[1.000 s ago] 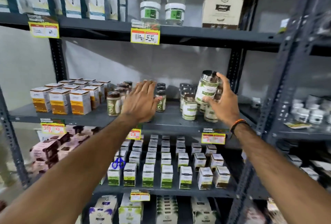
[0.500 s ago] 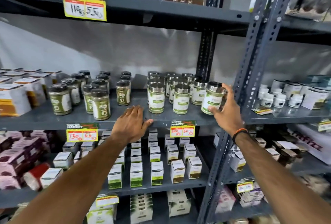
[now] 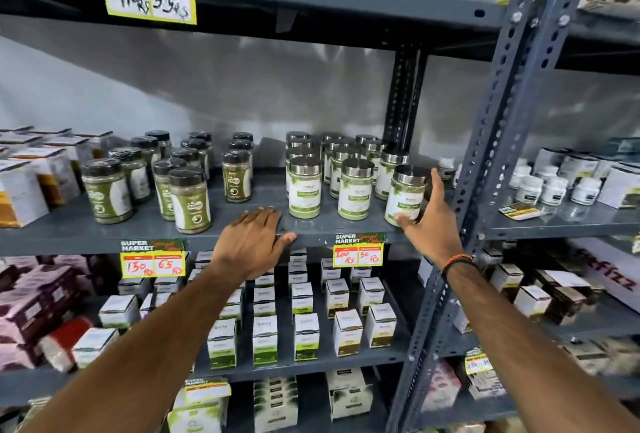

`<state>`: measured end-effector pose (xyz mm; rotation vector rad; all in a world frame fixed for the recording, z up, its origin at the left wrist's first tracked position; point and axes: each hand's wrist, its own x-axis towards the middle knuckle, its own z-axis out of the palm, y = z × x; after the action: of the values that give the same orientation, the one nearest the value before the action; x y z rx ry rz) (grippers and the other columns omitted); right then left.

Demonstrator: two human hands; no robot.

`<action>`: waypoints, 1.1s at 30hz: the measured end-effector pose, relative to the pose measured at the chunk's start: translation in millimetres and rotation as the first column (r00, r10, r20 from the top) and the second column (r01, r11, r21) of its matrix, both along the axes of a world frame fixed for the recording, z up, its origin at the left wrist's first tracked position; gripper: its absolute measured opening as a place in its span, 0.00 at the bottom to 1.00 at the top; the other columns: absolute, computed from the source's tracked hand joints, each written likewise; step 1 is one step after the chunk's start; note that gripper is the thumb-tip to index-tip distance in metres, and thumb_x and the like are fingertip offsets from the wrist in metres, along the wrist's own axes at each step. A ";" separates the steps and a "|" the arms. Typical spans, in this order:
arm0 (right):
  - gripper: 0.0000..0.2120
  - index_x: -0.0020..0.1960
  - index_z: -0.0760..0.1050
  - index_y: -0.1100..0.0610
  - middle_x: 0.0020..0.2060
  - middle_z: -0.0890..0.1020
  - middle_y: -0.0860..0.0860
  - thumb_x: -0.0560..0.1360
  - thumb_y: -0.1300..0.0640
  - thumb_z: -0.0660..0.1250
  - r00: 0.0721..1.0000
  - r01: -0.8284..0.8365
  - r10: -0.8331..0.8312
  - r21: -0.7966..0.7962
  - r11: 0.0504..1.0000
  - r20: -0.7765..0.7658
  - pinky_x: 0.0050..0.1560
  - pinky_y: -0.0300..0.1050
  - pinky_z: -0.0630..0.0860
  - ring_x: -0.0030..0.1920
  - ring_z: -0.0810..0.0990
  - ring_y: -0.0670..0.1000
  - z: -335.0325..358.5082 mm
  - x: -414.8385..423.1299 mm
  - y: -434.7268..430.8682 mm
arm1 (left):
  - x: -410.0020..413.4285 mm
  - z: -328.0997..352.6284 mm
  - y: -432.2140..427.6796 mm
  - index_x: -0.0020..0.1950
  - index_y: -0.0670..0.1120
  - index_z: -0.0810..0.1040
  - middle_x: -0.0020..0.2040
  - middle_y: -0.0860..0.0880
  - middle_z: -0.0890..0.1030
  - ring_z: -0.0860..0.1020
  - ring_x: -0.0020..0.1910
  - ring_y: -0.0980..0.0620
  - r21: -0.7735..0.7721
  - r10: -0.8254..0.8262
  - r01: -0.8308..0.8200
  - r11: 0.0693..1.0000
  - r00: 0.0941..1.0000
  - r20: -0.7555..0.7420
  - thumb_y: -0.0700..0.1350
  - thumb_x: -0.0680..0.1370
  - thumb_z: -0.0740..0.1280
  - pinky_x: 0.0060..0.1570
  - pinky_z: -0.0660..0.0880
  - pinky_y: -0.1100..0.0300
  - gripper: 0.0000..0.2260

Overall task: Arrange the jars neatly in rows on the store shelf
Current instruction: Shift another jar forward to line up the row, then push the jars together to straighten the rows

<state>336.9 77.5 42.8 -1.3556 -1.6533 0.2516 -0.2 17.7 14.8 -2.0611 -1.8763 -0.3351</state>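
Note:
Several silver-lidded jars with white and green labels [image 3: 305, 188] stand in rows on the grey middle shelf [image 3: 145, 228]. My right hand [image 3: 429, 221] grips the front right jar [image 3: 406, 195], which stands on the shelf slightly tilted, level with the front row. My left hand [image 3: 254, 242] rests flat on the shelf's front edge, fingers spread, holding nothing. Left of the silver-lidded group stand several dark-lidded green jars [image 3: 189, 200].
A perforated grey upright [image 3: 485, 162] rises just right of the held jar. Price tags [image 3: 359, 249] hang on the shelf edge. White boxes [image 3: 307, 335] fill the shelf below; small white tubs [image 3: 554, 188] sit on the neighbouring rack to the right. Boxes [image 3: 20, 187] stand far left.
My right hand has brought the jar down from mid-air onto the shelf at the front right. My left hand dropped from the dark jars to the shelf edge. The view shifted right and down.

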 end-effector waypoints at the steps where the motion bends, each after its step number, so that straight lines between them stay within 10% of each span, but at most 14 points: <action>1: 0.52 0.82 0.51 0.56 0.65 0.81 0.55 0.70 0.57 0.81 0.999 0.031 -0.031 -0.030 0.999 -0.015 0.64 0.53 0.77 0.62 0.81 0.58 -0.5 -0.7 0.3 | -0.1 -0.7 0.3 0.79 0.44 0.65 0.78 0.42 0.70 0.68 0.76 0.43 0.006 -0.001 0.001 1.000 1.000 0.003 0.66 0.82 0.45 0.75 0.65 0.46 0.35; 9: 0.32 0.63 0.74 0.59 0.58 0.85 0.56 0.67 0.46 0.81 0.986 0.161 -0.154 -0.150 0.976 0.056 0.56 0.54 0.80 0.58 0.83 0.58 0.2 -7.6 19.7 | 1.9 -2.4 -0.4 0.79 0.45 0.65 0.78 0.44 0.70 0.68 0.77 0.44 0.019 -0.003 0.003 1.000 1.000 0.013 0.65 0.84 0.47 0.76 0.62 0.47 0.32; 33: 0.23 0.64 0.80 0.56 0.59 0.85 0.56 0.72 0.48 0.77 0.985 0.170 -0.175 -0.218 0.961 -0.002 0.56 0.50 0.79 0.58 0.84 0.59 4.8 -17.3 24.4 | -0.3 -5.0 2.9 0.79 0.45 0.65 0.78 0.43 0.71 0.68 0.77 0.45 0.037 -0.020 0.018 0.999 0.999 0.034 0.66 0.83 0.45 0.77 0.62 0.46 0.34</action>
<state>319.6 101.8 47.6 -1.6467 -1.5124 0.3507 -0.5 20.6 9.8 -2.0630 -1.8573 -0.4094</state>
